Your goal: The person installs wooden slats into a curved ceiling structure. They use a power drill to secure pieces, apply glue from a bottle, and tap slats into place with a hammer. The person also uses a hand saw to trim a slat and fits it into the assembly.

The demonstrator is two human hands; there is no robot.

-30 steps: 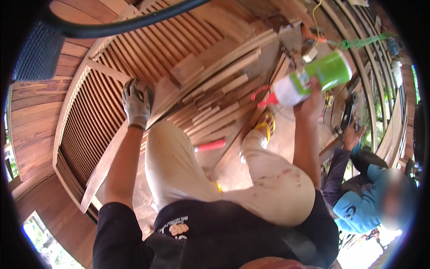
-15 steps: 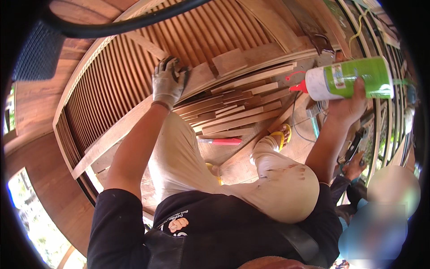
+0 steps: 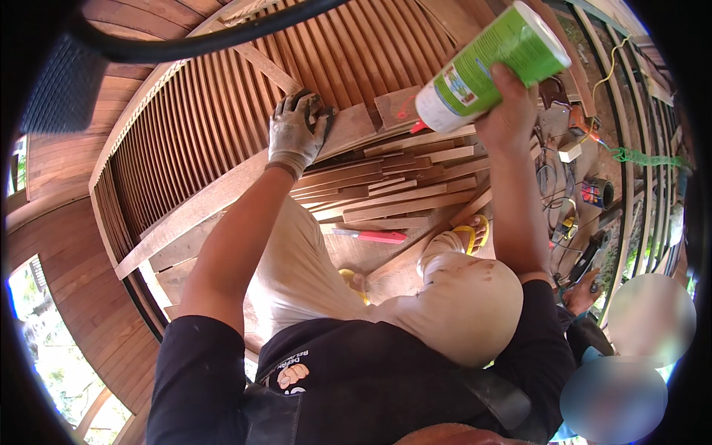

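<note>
My gloved left hand rests on a pale board at the edge of a curved slatted wooden panel, fingers apart and slightly bent over it. My bare right hand grips a green-and-white plastic bottle, tilted with its red nozzle pointing down-left, just above the board. Loose wooden strips lie below, beside a red-and-silver tool on the plank floor.
Cables, a dark can, a wood block, an orange tool and green netting are at right. A co-worker's hand holds something dark at lower right. My yellow sandals rest on the floor.
The bottle in my right hand has swung from pointing left to tilting nozzle-down, higher and further left, over the board. My left hand stays by the panel's diagonal bar as the view shifts.
</note>
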